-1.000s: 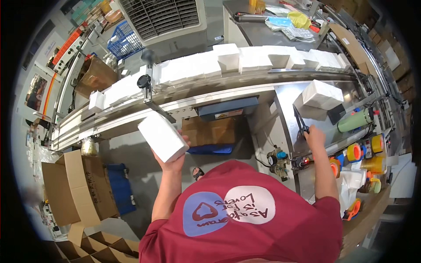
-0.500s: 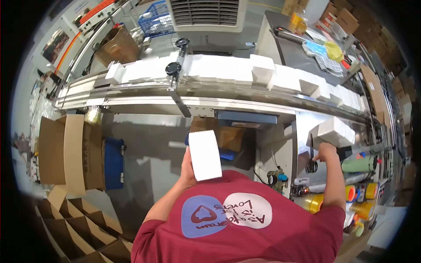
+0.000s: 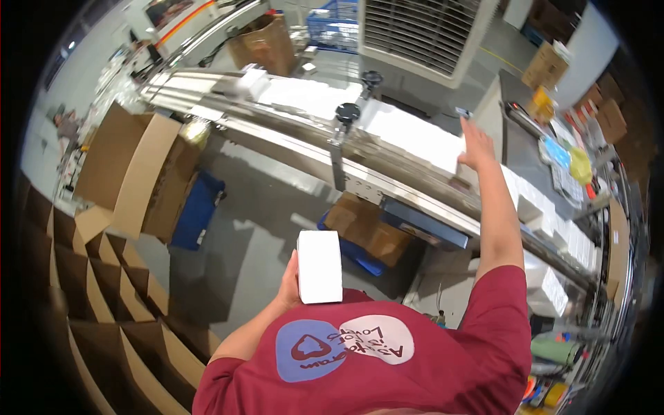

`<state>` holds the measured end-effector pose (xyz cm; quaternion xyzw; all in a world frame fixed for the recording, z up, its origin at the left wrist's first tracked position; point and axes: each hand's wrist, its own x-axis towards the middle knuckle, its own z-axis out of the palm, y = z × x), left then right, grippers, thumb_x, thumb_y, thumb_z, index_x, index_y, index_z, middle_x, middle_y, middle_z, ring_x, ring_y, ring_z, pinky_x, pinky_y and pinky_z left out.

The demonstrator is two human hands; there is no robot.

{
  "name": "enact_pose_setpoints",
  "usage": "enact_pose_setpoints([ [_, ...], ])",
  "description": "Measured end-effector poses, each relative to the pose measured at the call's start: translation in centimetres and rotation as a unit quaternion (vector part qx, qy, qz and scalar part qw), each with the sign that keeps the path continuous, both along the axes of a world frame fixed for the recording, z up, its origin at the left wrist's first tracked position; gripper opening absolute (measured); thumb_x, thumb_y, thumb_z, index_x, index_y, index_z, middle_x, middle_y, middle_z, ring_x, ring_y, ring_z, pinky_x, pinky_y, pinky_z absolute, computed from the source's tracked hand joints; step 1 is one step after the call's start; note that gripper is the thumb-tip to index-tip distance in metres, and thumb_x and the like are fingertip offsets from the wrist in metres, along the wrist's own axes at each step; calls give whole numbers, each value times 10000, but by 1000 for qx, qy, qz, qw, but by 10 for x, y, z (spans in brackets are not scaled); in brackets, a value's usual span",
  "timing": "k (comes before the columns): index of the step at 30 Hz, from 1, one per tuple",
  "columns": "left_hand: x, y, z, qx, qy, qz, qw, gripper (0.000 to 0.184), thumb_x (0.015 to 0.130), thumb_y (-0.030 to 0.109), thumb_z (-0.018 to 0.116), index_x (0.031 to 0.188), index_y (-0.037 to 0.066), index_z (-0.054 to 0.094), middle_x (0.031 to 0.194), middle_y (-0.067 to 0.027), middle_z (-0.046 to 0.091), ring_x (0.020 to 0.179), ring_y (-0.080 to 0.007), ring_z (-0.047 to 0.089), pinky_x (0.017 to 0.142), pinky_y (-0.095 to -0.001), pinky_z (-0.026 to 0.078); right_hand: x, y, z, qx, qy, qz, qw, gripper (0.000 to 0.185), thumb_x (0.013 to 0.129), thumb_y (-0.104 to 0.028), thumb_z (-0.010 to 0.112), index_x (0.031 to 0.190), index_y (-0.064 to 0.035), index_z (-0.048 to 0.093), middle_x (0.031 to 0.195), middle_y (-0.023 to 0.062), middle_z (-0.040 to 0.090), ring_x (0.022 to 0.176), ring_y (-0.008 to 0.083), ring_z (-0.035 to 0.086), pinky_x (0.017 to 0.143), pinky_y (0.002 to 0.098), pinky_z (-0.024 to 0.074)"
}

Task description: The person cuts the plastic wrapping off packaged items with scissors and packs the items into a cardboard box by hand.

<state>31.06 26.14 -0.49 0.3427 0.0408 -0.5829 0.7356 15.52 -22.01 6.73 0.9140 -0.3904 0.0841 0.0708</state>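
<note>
My left hand [image 3: 290,280] is closed around the side of a plain white box [image 3: 320,267], held upright in front of my chest. My right arm stretches out over the conveyor. There my right hand [image 3: 478,146] has its thumb and fingers spread at the near-right end of a row of white boxes [image 3: 411,138], close to or touching the last one; the exact contact is hard to make out. More white boxes [image 3: 546,211] stand in line on the conveyor [image 3: 290,142], to the right of my forearm.
An open carton [image 3: 131,173] stands at the left beside a blue bin [image 3: 197,211]. Cardboard dividers [image 3: 131,290] fill the lower left. Black clamp knobs [image 3: 348,112] rise above the conveyor. A white box [image 3: 546,290] and a green bottle [image 3: 555,351] lie at the right.
My right hand has left the side table near the scissors and reached forward to the conveyor boxes. The view has turned and tilted; my left hand still holds its white box.
</note>
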Motion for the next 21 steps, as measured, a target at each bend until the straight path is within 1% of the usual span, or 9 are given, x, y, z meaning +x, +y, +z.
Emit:
enact_pose_setpoints([
  [3, 13, 10, 2, 7, 7, 43, 999, 690, 903, 622, 276, 1299, 83, 446, 1043, -206, 596, 805, -367, 637, 687, -490, 542, 3, -11, 1, 108, 93, -18, 990, 890, 595, -251, 809, 1366, -162, 373, 1206, 149, 526, 1161, 330, 488, 949, 447, 428],
  [6, 30, 9, 18, -14, 70, 76, 995, 688, 896, 627, 284, 1287, 93, 468, 1052, -200, 599, 824, -391, 625, 713, -513, 514, -4, 22, 43, 101, 78, -36, 991, 765, 601, -268, 809, 1272, -124, 472, 1191, 162, 527, 1130, 325, 506, 918, 422, 449],
  [9, 55, 7, 16, -66, 105, 79, 989, 684, 886, 630, 290, 1268, 100, 491, 1065, -199, 599, 841, -412, 611, 747, -537, 487, -19, 41, 82, -18, 37, -57, 998, 722, 618, -273, 805, 1244, -83, 499, 1157, 182, 531, 1096, 339, 517, 902, 412, 454],
  [12, 85, 12, 31, -136, 47, 8, 990, 624, 870, 571, 386, 1257, 95, 502, 1059, -185, 600, 835, -380, 612, 742, -527, 491, -22, 93, 132, -88, -184, -53, 977, 677, 651, -272, 802, 1218, -29, 521, 1169, 193, 534, 1078, 333, 528, 900, 390, 451],
  [14, 107, 14, 32, -119, 86, 22, 989, 661, 868, 588, 349, 1188, 41, 534, 1037, -188, 608, 789, -365, 636, 700, -534, 517, -9, 130, 142, 34, -400, -5, 916, 650, 694, -254, 798, 1225, -2, 521, 1200, 157, 541, 1070, 262, 542, 900, 337, 447],
  [16, 139, 17, 38, -176, 25, -9, 984, 630, 856, 550, 402, 1229, 54, 510, 1066, -191, 596, 850, -371, 627, 734, -527, 522, 40, 198, 144, 162, -537, 62, 825, 617, 746, -226, 776, 1244, 15, 502, 1227, 113, 530, 1068, 182, 518, 892, 285, 438],
  [18, 164, 24, 56, -326, 75, -37, 942, 642, 860, 538, 407, 1314, 87, 441, 1183, -200, 543, 987, -390, 589, 805, -545, 495, 101, 251, 116, 252, -604, 110, 748, 577, 776, -207, 755, 1235, 30, 498, 1169, 87, 547, 1019, 140, 518, 866, 269, 445],
  [20, 191, 40, 77, -296, 59, -9, 953, 660, 861, 544, 410, 1360, 111, 391, 1266, -198, 490, 1097, -400, 526, 850, -566, 465, 163, 321, 114, 290, -610, 121, 727, 564, 793, -205, 742, 1229, 47, 487, 1120, 89, 565, 980, 130, 535, 850, 266, 448],
  [21, 208, 51, 85, -279, 49, 12, 959, 673, 862, 546, 412, 1382, 123, 366, 1307, -196, 463, 1151, -405, 495, 872, -577, 450, 193, 345, 104, 328, -639, 132, 683, 571, 794, -206, 742, 1231, 49, 476, 1105, 89, 570, 969, 124, 539, 850, 264, 445],
])
